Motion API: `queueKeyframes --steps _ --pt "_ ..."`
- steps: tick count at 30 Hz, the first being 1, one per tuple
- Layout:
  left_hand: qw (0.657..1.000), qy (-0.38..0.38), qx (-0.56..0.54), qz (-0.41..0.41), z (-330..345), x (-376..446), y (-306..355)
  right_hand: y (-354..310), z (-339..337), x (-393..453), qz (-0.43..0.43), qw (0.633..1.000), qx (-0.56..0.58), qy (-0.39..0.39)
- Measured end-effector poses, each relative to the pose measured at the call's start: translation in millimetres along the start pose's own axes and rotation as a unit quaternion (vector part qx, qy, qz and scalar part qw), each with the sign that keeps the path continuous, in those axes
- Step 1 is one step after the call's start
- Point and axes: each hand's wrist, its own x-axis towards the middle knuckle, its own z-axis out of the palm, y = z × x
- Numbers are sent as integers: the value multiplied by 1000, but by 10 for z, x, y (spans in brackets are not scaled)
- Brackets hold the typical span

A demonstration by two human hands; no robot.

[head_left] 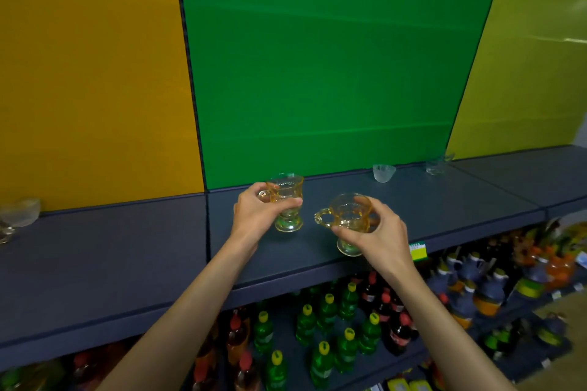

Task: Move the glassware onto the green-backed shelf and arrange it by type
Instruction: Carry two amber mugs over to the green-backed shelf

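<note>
My left hand (257,213) grips an amber footed glass mug (287,200) that stands upright on the dark shelf (444,203) in front of the green back panel (333,73). My right hand (378,232) holds a second amber mug (347,216) by its body, tilted toward me, its handle pointing left and its foot near the shelf's front edge. Farther back on the same shelf stand a small clear ribbed bowl (384,172) and a clear glass cup (436,163) at the right end.
Clear glass dishes (17,216) sit at the far left on the shelf section with the orange back. A yellow-green panel backs the right section. Below, a lower shelf holds several green and red bottles (333,327) and blue jugs (470,279).
</note>
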Motion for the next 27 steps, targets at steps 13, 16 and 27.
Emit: queueKeyframes --steps 13,16,27 --pt "994 76 62 -37 119 1067 -311 501 557 1336 -5 998 -16 -64" --pt "994 69 74 -44 118 1252 -323 541 734 1613 -17 997 -30 -72" --pt "987 83 126 -48 55 1581 -438 673 1211 2161 -40 992 -39 -116"
